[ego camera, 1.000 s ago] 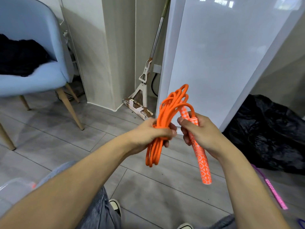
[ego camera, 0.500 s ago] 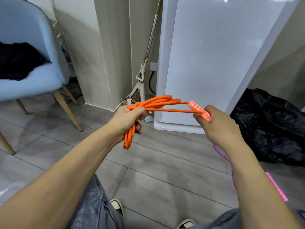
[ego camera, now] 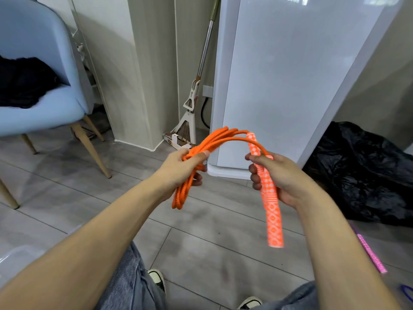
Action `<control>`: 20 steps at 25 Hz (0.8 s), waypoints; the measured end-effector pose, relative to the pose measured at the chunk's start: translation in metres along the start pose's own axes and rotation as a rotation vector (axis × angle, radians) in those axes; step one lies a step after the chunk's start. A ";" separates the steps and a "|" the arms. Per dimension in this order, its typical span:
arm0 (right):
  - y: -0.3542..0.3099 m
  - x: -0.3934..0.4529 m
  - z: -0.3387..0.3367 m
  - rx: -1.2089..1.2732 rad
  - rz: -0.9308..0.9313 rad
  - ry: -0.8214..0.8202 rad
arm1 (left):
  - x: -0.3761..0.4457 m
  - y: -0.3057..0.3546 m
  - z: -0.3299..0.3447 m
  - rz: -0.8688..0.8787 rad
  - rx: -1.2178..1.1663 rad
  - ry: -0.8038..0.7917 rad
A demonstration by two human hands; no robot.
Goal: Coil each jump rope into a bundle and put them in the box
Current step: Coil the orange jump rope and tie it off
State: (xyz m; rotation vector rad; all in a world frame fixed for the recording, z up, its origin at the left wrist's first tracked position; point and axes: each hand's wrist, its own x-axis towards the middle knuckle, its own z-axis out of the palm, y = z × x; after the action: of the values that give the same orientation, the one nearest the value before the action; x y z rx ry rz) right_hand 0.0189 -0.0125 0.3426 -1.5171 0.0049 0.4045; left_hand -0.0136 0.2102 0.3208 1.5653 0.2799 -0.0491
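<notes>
An orange jump rope is held in the air in front of me. My left hand (ego camera: 182, 170) grips the coiled orange rope bundle (ego camera: 182, 193), whose loops hang below my fist and arch over to the right. My right hand (ego camera: 274, 177) grips the orange-and-white patterned handle (ego camera: 271, 211), which points down and toward me. A pink jump rope handle (ego camera: 371, 253) lies on the floor at the lower right. A clear plastic box (ego camera: 15, 257) shows only as a corner at the lower left edge.
A light blue chair (ego camera: 44, 92) with dark cloth on its seat stands at the left. A mop (ego camera: 190, 104) leans beside a white cabinet (ego camera: 290, 74). A black plastic bag (ego camera: 362, 175) lies at the right. My knees and shoes are below.
My right hand drew the handle out to the right, stretching a strand level, then swung it back so the handle hangs down. My left hand kept hold of the bundle.
</notes>
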 end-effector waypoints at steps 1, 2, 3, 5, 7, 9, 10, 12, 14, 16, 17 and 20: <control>0.003 0.002 0.011 0.032 -0.044 0.069 | -0.001 -0.003 0.009 -0.012 -0.001 -0.050; 0.006 0.004 0.023 0.018 -0.088 0.143 | -0.003 -0.007 0.018 -0.015 0.003 -0.100; 0.010 0.006 0.034 -0.018 -0.129 0.207 | -0.006 -0.009 0.026 -0.007 0.020 -0.146; 0.019 0.010 0.049 -0.060 -0.193 0.307 | -0.012 -0.014 0.034 0.052 0.086 -0.236; 0.021 0.010 0.058 0.020 -0.219 0.353 | -0.015 -0.019 0.036 0.146 0.175 -0.296; 0.017 0.008 0.061 0.131 -0.182 0.366 | -0.015 -0.026 0.036 0.203 0.277 -0.261; 0.016 0.007 0.063 0.173 -0.145 0.361 | -0.014 -0.029 0.037 0.229 0.325 -0.214; 0.014 0.004 0.065 0.201 -0.102 0.334 | -0.012 -0.032 0.041 0.278 0.352 -0.130; 0.014 0.002 0.065 0.129 -0.130 0.310 | -0.011 -0.032 0.044 0.294 0.314 -0.087; 0.012 0.003 0.063 0.010 -0.171 0.280 | -0.011 -0.030 0.042 0.310 0.373 -0.022; 0.012 0.003 0.061 -0.058 -0.182 0.275 | -0.011 -0.030 0.038 0.339 0.446 0.024; 0.011 0.003 0.046 -0.242 -0.267 0.372 | -0.004 -0.020 0.016 0.461 0.765 0.123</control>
State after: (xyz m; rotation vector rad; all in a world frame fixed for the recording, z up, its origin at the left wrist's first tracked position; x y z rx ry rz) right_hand 0.0079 0.0329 0.3338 -1.7861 0.0468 -0.0983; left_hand -0.0190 0.1938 0.3014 2.3643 -0.0249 0.3377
